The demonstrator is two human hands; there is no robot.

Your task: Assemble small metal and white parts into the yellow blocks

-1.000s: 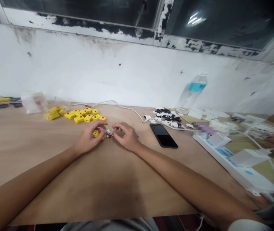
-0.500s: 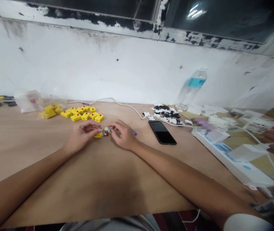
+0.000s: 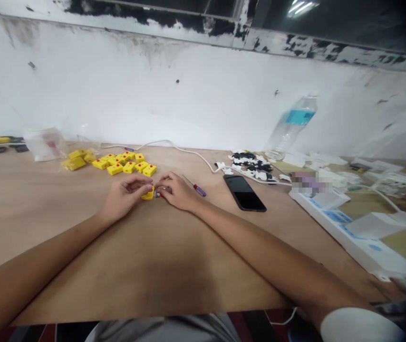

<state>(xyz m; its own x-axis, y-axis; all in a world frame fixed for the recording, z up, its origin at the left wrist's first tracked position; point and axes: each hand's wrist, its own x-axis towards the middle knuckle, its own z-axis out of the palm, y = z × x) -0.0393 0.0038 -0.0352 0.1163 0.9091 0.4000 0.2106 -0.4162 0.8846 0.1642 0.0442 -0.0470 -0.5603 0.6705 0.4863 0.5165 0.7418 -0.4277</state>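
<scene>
- The left hand (image 3: 126, 195) pinches a small yellow plastic block (image 3: 148, 195) between thumb and fingertips. The block sits low over the bare wooden desk (image 3: 153, 266), near the middle.
- The right hand (image 3: 176, 190) has its grip closed on a tiny grey-and-red part (image 3: 158, 193) that touches the block. The fingers hide most of it.
- The likeliest slip, as I judge it: the part is held by fingertips alone, so uneven pressure could pop it loose across the desk.
- A dropped block could land among the loose heap of yellow plastic blocks (image 3: 124, 164) just behind the left hand and be hard to tell apart.
- A slim purple-handled screwdriver (image 3: 198, 188) lies beside the right hand — a careless sweep could roll it against the black smartphone (image 3: 245, 192).
</scene>
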